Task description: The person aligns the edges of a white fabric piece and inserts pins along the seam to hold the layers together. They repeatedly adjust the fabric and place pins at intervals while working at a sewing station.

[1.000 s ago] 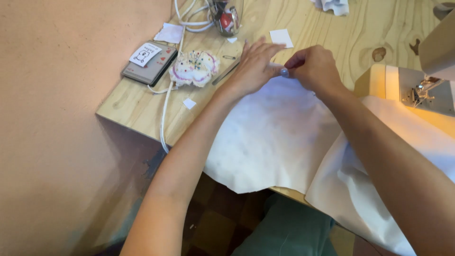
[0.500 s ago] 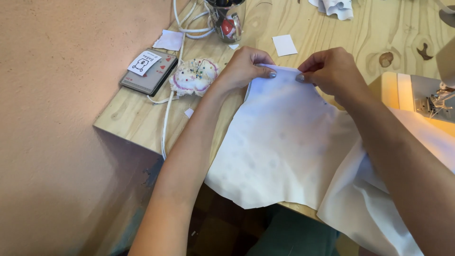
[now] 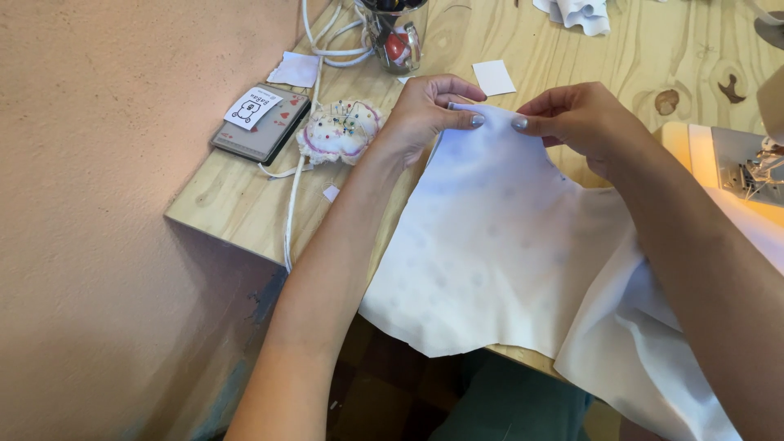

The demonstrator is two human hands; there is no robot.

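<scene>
Lifted slightly since before, both hands (image 3: pixel 498 118) pinch the soft, perhaps dotted white fabric (image 3: pixel 490 245) edge

The white fabric sheet (image 3: pixel 498 245) runs off the bottom and right edges, hiding the pale wooden tabletop (image 3: pixel 245 204) beneath it, while the sewing machine (image 3: pixel 755 167) and the clear glass jar (image 3: pixel 396 33) are cut off by the frame.
</scene>
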